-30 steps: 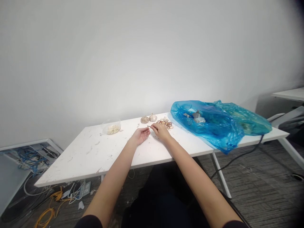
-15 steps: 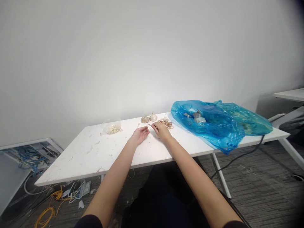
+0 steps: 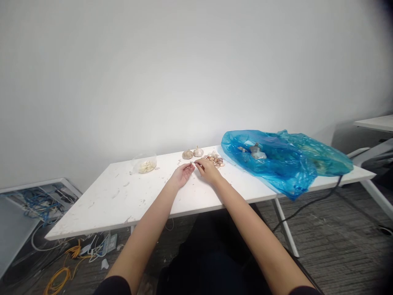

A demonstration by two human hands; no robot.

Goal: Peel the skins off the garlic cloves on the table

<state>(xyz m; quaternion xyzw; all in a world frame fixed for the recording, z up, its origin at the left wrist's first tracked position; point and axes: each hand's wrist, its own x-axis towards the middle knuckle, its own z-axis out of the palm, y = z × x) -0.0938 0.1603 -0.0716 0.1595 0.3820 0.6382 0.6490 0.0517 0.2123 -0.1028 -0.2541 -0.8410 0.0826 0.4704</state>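
Note:
My left hand (image 3: 181,176) is over the white table with thumb and fingertips closed in a pinch on a small garlic clove, mostly covered by the fingers. My right hand (image 3: 209,169) grips a thin metal tool (image 3: 193,163) whose tip meets the clove at the left fingertips. The tool's exact kind is too small to make out. Just behind my right hand lies a pile of unpeeled garlic cloves (image 3: 218,160). Two whole garlic bulbs, a left one (image 3: 187,154) and a right one (image 3: 198,152), sit beyond my hands.
A clear plastic bowl (image 3: 136,164) at the left holds peeled cloves (image 3: 146,166). Skin scraps are scattered over the white table (image 3: 101,196). A blue plastic bag (image 3: 276,168) spreads over the right side, beside a greenish bag (image 3: 331,153). Orange cables (image 3: 58,280) lie on the floor.
The tool in my right hand has moved slightly left, closing the small gap to my left fingertips. Everything on the table stays in place.

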